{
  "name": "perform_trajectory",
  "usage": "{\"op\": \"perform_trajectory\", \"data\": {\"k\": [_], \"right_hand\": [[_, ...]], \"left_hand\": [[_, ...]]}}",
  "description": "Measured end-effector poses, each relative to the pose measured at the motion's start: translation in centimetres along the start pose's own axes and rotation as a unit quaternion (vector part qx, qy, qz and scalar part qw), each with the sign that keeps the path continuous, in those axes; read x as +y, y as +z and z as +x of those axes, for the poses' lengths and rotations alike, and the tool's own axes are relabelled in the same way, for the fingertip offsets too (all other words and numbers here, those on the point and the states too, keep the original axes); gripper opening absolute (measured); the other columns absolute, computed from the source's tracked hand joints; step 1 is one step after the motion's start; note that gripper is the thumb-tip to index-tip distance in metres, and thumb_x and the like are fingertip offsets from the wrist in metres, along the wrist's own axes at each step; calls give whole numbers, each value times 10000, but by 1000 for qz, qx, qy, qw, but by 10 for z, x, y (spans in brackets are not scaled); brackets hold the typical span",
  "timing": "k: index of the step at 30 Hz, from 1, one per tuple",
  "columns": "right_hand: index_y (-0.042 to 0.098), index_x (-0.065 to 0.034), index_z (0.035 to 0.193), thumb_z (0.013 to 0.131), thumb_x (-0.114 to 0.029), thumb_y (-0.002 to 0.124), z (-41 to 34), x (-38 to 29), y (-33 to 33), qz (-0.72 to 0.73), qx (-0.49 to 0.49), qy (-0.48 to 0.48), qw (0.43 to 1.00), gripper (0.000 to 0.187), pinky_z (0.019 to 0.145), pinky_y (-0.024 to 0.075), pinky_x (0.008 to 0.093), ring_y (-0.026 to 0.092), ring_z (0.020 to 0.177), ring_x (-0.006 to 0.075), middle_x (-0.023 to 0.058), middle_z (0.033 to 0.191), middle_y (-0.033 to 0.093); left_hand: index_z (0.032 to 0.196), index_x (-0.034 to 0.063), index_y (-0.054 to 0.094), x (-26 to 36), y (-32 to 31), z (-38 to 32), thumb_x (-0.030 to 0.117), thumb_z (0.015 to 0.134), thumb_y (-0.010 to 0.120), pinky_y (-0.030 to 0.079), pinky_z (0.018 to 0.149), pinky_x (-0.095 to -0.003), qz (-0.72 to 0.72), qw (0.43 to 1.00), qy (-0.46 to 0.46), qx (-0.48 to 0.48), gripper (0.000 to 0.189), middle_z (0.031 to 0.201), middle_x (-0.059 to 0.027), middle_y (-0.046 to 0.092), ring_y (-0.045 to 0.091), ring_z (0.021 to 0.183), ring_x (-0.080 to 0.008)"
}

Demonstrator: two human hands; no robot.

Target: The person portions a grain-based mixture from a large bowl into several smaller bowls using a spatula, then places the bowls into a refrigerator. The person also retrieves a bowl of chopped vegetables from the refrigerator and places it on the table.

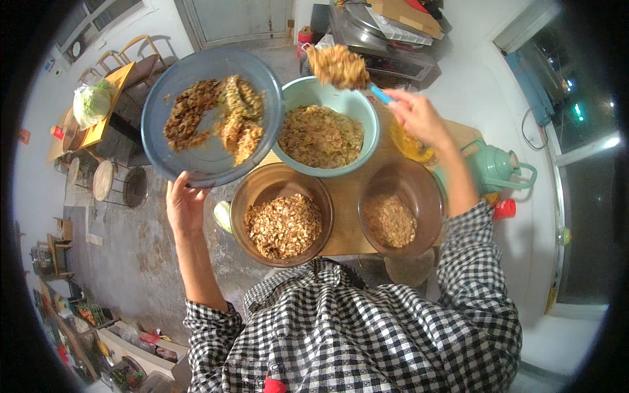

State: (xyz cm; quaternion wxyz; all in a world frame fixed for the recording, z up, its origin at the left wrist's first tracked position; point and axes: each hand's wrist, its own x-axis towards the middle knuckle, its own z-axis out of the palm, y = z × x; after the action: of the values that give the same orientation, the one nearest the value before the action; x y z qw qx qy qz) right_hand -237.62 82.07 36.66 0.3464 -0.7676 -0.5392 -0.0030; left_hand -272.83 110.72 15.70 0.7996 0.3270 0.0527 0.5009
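Note:
My left hand (186,206) grips the near rim of a wide blue-grey plastic basin (204,164), held up at the left with brown chopped filling and a paler filling in it. In my right hand (417,115) is the blue handle of a utensil (381,93), whose head is hidden under a heaped lump of chopped filling (339,68). That lump is above the far rim of a pale green basin (372,132) of minced mixture. Nearer me, a brown bowl (327,211) contains chopped brown pieces, and another brown bowl (435,196) at the right has a smaller amount of mixture.
Beyond my right forearm stands a green thermos jug (494,167). A red can-like object (504,209) is beside it. Boxes and a metal appliance (398,64) are at the far side. A wrapped cabbage (92,104) rests on another table at the left, near round stools (103,181).

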Motion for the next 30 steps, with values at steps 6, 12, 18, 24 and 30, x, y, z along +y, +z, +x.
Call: {"op": "perform_trajectory", "data": {"k": [6,12,18,24,30], "right_hand": [[538,-104,1318,954,-94,496,13,84,147,-253,-59,107,960,367,560,479,385,545,612,246,103,761,530],[487,-128,1382,988,-63,413,45,106,149,-339,-79,-62,935,406,593,523,371,603,708,244,162,1040,602],[536,-74,1351,949,-76,482,52,12,92,-54,25,119,991,406,625,489,294,575,653,126,61,759,624],[564,-158,1336,943,-95,524,99,-58,123,-116,-114,-197,967,400,580,472,368,588,614,242,136,766,643],[605,-176,1263,907,-82,557,150,-37,162,-286,-157,-262,908,371,596,459,465,619,691,360,186,823,651]], "left_hand": [[1119,33,551,13,-15,26,59,923,555,620,616,-329,47,992,18,112,198,899,-38,681,676,683,-136],[1062,41,532,16,-19,69,49,914,557,613,584,-302,68,994,-14,87,150,903,-71,670,679,693,-150],[1083,17,551,2,-25,85,69,918,563,610,567,-287,68,994,-42,78,173,952,-84,669,683,750,-166],[1145,12,585,1,-8,89,75,923,567,620,573,-263,99,993,-53,45,232,993,-80,673,689,780,-151],[1169,18,583,10,8,86,88,924,573,593,553,-233,119,989,-82,-5,256,1015,-58,661,662,813,-120]]}}
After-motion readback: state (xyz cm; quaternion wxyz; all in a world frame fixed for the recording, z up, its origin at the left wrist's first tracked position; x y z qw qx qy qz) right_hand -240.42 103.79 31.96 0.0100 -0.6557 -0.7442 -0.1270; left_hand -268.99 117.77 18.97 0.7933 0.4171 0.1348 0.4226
